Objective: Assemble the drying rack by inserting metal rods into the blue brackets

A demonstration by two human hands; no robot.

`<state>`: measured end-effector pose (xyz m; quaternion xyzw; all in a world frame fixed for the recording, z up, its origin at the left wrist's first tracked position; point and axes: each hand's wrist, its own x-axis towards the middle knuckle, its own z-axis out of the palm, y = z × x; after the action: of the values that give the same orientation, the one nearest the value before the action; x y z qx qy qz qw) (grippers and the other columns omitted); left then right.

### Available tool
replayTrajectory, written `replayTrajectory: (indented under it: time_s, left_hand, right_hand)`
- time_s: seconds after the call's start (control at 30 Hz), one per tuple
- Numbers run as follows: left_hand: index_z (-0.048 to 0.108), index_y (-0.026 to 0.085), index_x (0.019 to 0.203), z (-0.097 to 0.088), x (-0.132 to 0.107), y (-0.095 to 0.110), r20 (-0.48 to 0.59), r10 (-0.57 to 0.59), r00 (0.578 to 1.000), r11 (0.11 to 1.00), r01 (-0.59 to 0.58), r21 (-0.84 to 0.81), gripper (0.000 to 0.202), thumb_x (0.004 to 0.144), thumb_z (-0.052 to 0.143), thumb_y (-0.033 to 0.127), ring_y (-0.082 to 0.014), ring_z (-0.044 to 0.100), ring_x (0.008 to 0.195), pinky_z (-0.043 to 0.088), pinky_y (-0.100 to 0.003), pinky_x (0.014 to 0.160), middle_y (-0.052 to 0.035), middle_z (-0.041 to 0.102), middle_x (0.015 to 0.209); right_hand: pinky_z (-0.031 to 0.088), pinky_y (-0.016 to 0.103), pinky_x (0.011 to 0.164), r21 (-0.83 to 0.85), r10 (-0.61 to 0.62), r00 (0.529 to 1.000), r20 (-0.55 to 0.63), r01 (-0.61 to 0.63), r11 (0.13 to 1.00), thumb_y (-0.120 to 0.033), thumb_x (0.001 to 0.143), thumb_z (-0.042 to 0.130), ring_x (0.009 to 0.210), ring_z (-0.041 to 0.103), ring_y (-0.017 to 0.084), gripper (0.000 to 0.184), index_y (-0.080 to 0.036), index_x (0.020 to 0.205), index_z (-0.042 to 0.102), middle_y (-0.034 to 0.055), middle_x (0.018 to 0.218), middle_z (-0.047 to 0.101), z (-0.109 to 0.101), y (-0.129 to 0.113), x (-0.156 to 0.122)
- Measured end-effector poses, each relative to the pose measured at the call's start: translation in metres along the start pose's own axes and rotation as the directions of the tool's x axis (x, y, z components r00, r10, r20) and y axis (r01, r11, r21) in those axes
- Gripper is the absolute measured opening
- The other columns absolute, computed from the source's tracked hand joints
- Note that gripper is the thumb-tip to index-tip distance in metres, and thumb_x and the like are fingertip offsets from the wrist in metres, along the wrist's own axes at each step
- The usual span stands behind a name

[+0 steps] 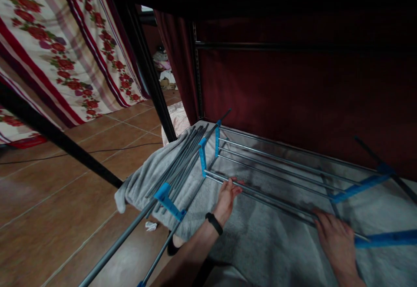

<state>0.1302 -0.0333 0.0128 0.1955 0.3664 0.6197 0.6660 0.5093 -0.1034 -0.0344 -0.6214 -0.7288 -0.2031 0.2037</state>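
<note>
A partly assembled rack of grey metal rods (pixel 276 165) and blue plastic connectors (pixel 202 156) lies on a grey blanket (pixel 260 239). My left hand (pixel 226 198), with a black band on the wrist, curls its fingers round the nearest rods close to the left blue connector. My right hand (pixel 335 237) is closed over the same front rods further right, near another blue connector (pixel 387 238). A bundle of loose grey rods (pixel 182 161) with a blue piece (pixel 169 200) lies to the left of the rack.
A dark red fabric wall (pixel 309 91) stands right behind the rack under a black frame. A black post (pixel 150 74) rises at the left. Brown floor tiles (pixel 65 183) and a flowered striped curtain (pixel 61 48) lie further left. Long rods (pixel 114 248) stick out over the floor.
</note>
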Motion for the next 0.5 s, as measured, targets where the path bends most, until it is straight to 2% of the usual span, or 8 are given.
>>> replayTrajectory:
  time_s: [0.1, 0.17, 0.3, 0.4, 0.47, 0.5]
  left_hand:
    - [0.064, 0.019, 0.104, 0.001, 0.002, 0.001, -0.009, -0.006, 1.000, 1.000, 0.006, 0.027, 0.055, 0.080, 0.080, 0.066, -0.0217, 0.075, 0.089, 0.055, -0.035, 0.087, -0.0110, 0.078, 0.096]
    - [0.065, 0.018, 0.104, 0.001, 0.003, 0.003, -0.015, -0.011, 1.000, 0.998, 0.012, 0.055, 0.055, 0.080, 0.080, 0.065, -0.0226, 0.075, 0.091, 0.056, -0.036, 0.087, -0.0115, 0.078, 0.096]
    - [0.068, 0.017, 0.105, -0.001, 0.004, 0.005, -0.030, 0.008, 1.000, 0.989, -0.003, 0.150, 0.056, 0.080, 0.079, 0.066, -0.0222, 0.075, 0.088, 0.055, -0.035, 0.084, -0.0101, 0.077, 0.094]
    - [0.068, 0.018, 0.103, -0.005, 0.006, 0.006, -0.026, -0.003, 1.000, 0.972, 0.009, 0.234, 0.059, 0.078, 0.078, 0.070, -0.0222, 0.074, 0.084, 0.054, -0.034, 0.080, -0.0094, 0.076, 0.089]
    - [0.067, 0.018, 0.097, -0.013, 0.008, 0.008, 0.000, -0.025, 1.000, 0.950, 0.024, 0.311, 0.059, 0.078, 0.076, 0.074, -0.0222, 0.073, 0.082, 0.053, -0.035, 0.078, -0.0109, 0.076, 0.089]
    - [0.067, 0.018, 0.092, -0.019, 0.009, 0.010, -0.007, 0.000, 1.000, 0.930, 0.003, 0.367, 0.058, 0.079, 0.074, 0.074, -0.0217, 0.072, 0.079, 0.053, -0.034, 0.076, -0.0108, 0.075, 0.087]
  right_hand:
    - [0.041, 0.044, 0.091, -0.001, -0.032, 0.999, 0.026, 0.032, 0.999, -0.030, 0.103, 0.042, 0.089, 0.065, 0.026, 0.033, -0.024, 0.119, 0.070, 0.0096, 0.105, 0.074, -0.004, 0.003, -0.001]
    - [0.041, 0.046, 0.095, -0.006, -0.034, 0.999, 0.009, 0.034, 0.999, -0.031, 0.103, 0.043, 0.091, 0.065, 0.026, 0.033, -0.023, 0.121, 0.070, 0.0097, 0.105, 0.075, -0.004, -0.004, 0.004]
    - [0.042, 0.044, 0.100, 0.016, -0.137, 0.991, 0.005, 0.137, 0.990, -0.031, 0.104, 0.050, 0.098, 0.065, 0.025, 0.033, -0.021, 0.129, 0.067, 0.0098, 0.111, 0.075, -0.002, -0.045, 0.025]
    - [0.044, 0.041, 0.096, 0.024, -0.222, 0.974, 0.033, 0.222, 0.975, -0.020, 0.103, 0.048, 0.097, 0.065, 0.024, 0.035, -0.021, 0.133, 0.066, 0.0086, 0.108, 0.074, 0.001, -0.075, 0.041]
    - [0.046, 0.039, 0.093, 0.024, -0.231, 0.972, 0.044, 0.230, 0.973, -0.014, 0.100, 0.046, 0.096, 0.065, 0.023, 0.040, -0.023, 0.135, 0.065, 0.0076, 0.106, 0.074, 0.003, -0.084, 0.047]
    - [0.046, 0.039, 0.093, 0.024, -0.229, 0.972, 0.046, 0.228, 0.973, -0.012, 0.099, 0.046, 0.096, 0.066, 0.023, 0.042, -0.024, 0.135, 0.065, 0.0075, 0.106, 0.073, 0.003, -0.086, 0.048]
